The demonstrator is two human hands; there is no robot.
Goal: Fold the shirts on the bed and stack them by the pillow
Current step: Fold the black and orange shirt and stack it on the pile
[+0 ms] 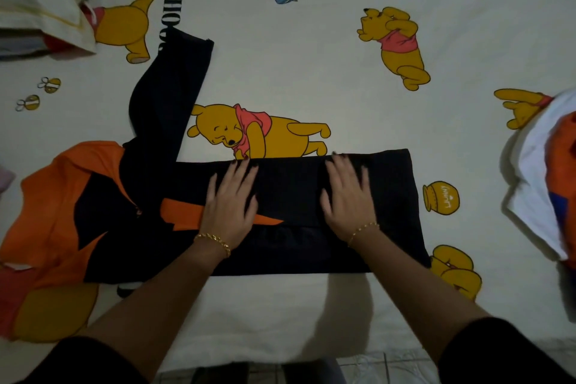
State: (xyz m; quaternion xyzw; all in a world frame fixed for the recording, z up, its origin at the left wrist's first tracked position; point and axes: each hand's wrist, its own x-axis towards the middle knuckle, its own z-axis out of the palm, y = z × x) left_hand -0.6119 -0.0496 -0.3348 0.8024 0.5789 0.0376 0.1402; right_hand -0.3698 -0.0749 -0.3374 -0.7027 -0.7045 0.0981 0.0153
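Shirt (pixel 290 193): black, matte, soft cloth. Its body is folded into a long flat band lying across the bed right before me, with a strip of pale sheet (pixel 311 56) between it and the bed's near edge. A thin orange wedge (pixel 187 212) shows at the fold.
Left hand (pixel 232 206): flat on the band, fingers straight and spread, pressing the cloth; a gold chain bracelet (pixel 215 241) at my wrist.
Right hand (pixel 347 199): flat likewise, fingers splayed and a little blurred, nearer the band's squared right end; a thin gold chain (pixel 363 231) at that wrist.
Hidden hem: my left forearm covers part of the band's near edge.
Orange upper part (pixel 62 196): rumpled to my left, with black jagged shapes cutting into it.
Sleeve (pixel 168 93): long, black and unfolded, running away from me up the bed; its cuff end is cut square.
Open room: smooth sheet printed with yellow bears and honey pots, bare beyond the band's straight far edge and past its right end.
Heap (pixel 530 178): white and orange cloth at the right, cut off by the frame; I cannot tell which garments.
Pillow (pixel 40 0): pale, in the far left corner, cut off. Something dark and red sits under its edge, too dim to make out.
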